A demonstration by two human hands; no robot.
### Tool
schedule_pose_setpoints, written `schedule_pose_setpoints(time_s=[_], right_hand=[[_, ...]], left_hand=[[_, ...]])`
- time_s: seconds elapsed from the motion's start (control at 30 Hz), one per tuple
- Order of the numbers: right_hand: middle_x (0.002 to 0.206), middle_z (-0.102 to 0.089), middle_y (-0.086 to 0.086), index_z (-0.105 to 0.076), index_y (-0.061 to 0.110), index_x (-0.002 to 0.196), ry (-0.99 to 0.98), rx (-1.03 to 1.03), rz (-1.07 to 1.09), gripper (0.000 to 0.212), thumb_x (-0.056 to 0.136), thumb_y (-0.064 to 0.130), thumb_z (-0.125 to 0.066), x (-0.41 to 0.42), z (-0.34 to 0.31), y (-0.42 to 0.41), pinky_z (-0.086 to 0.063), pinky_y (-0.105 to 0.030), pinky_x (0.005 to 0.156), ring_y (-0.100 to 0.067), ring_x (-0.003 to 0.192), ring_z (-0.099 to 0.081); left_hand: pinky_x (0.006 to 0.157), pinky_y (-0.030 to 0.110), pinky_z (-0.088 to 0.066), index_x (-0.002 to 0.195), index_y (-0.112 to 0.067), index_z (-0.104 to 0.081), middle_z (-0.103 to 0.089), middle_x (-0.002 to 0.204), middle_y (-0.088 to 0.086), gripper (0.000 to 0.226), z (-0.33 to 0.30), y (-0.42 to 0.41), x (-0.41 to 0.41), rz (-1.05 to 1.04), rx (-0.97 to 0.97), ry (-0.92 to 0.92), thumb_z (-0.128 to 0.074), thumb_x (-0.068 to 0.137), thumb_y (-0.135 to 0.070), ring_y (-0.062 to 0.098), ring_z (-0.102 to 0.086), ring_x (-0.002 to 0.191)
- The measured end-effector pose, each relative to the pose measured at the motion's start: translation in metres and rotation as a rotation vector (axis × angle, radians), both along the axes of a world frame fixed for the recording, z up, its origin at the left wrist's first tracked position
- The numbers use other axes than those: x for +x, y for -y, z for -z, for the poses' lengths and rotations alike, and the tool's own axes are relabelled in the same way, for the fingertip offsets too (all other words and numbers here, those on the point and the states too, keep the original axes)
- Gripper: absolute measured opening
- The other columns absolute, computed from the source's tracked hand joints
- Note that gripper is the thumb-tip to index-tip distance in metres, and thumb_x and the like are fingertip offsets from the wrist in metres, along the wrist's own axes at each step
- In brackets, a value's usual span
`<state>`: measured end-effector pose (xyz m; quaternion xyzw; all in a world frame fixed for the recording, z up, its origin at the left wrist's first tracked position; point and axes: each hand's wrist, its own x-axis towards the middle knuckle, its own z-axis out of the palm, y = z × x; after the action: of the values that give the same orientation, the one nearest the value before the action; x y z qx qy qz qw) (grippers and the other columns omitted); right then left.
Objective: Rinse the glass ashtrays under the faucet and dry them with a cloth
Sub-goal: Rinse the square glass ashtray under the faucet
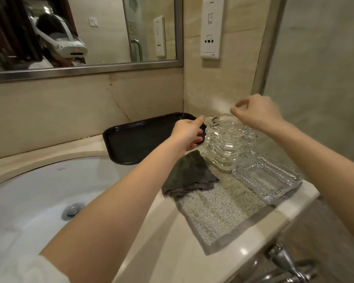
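A tall stack of clear ribbed glass ashtrays stands in the back corner of the counter. My left hand reaches to the stack's left side, thumb near the top rim and fingers spread lower, apart from the glass or just touching it. My right hand hovers over the top of the stack, blurred, with fingers loosely curled and nothing seen in them. One rectangular glass ashtray lies alone on a grey towel. A dark grey cloth lies crumpled on the towel's far left corner.
A black tray lies on the counter behind the white sink basin with its drain plug. A mirror and a wall socket panel are above. A chrome fitting sticks out below the counter's front edge.
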<state>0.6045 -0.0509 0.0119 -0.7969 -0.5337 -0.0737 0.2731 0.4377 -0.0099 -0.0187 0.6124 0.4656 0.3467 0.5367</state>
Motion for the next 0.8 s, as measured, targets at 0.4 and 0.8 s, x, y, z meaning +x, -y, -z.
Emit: schedule_pose_setpoints(time_s=[0.4,0.8], right_hand=[[0.101,-0.070,-0.006,-0.071,0.013,0.099,-0.090,0.044,-0.692,0.025,0.090,0.029,-0.055,-0.235,0.005,-0.016,-0.043,-0.026,0.072,-0.022,0.097,-0.062],[0.090,-0.065,0.000,-0.070,0.012,0.102,-0.351,-0.169,-1.288,0.021,0.091,0.024,-0.057,-0.481,0.043,0.008,-0.040,-0.018,0.065,-0.009,0.082,-0.057]], left_hand=[[0.060,0.021,-0.041,0.086,-0.020,-0.060,-0.061,0.084,-0.001,0.008,0.004,0.020,-0.201,-0.358,0.278,-0.122,-0.055,0.092,-0.017,0.013,-0.057,0.071],[0.083,0.019,-0.038,0.115,-0.015,-0.062,-0.062,0.108,-0.006,0.028,0.007,0.133,-0.442,-0.846,0.349,-0.590,-0.061,0.089,-0.025,0.010,-0.056,0.099]])
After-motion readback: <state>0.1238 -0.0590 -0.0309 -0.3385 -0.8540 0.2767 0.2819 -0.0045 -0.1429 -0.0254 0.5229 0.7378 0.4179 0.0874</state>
